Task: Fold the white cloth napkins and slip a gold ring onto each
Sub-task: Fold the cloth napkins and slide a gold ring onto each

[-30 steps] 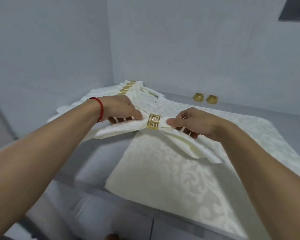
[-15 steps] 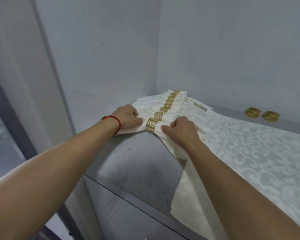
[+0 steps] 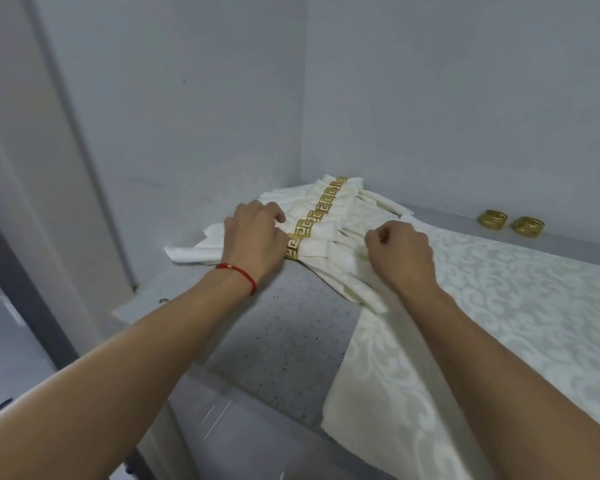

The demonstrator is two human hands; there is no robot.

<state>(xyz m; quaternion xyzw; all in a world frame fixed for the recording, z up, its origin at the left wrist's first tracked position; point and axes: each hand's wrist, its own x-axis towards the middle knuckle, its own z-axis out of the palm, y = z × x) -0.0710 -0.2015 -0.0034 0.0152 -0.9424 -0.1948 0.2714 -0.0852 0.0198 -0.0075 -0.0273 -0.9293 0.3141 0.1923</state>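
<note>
Grey speckled stone counter (image 3: 274,341) in a pale wall corner | no readable text | nearest folded napkin (image 3: 329,268), white damask, gold Greek-key ring (image 3: 293,247), front of ringed row | left hand (image 3: 253,237) fingers curled, pressing its left wing | right hand (image 3: 400,252) curled on right wing | flat scroll-pattern cloth (image 3: 499,306) beside | two loose gold rings (image 3: 510,223) by back wall

Speckled grey counter (image 3: 278,344) meets pale grey walls (image 3: 465,98).
</note>
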